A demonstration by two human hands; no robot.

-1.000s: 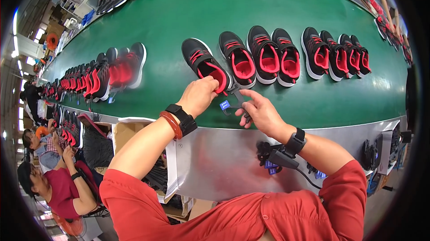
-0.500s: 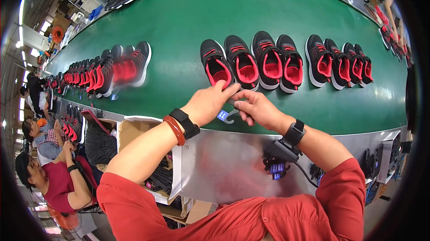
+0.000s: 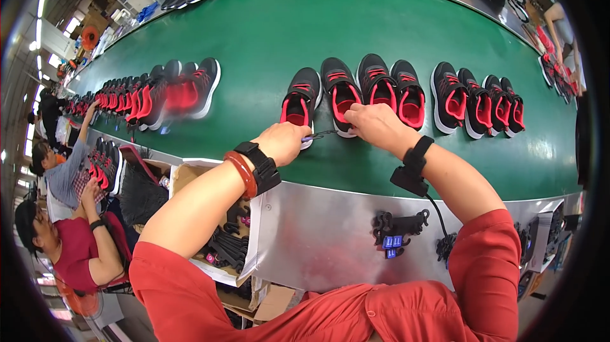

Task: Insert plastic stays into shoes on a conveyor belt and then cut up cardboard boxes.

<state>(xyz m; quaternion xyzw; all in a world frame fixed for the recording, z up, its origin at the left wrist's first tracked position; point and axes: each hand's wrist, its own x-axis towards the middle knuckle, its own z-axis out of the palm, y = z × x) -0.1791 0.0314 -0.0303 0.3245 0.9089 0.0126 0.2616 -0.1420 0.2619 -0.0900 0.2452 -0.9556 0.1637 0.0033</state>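
Left hand (image 3: 284, 143) closed, fingers pinched on small blue tag (image 3: 307, 140) at near edge of green conveyor belt (image 3: 267, 30). Right hand (image 3: 375, 126) curled over heel of black-and-red shoe (image 3: 340, 93); thin dark string (image 3: 325, 133) stretched between hands.

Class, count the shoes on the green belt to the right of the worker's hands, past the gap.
4: black-and-red shoes standing side by side in one row on the green belt, right of the right hand. None looks hidden.

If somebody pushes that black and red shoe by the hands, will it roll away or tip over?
Probably neither. The shoe lies flat on its sole on the green belt, so it would likely slide. It looks light and soft on top. The left hand and right hand work just beside its heel.
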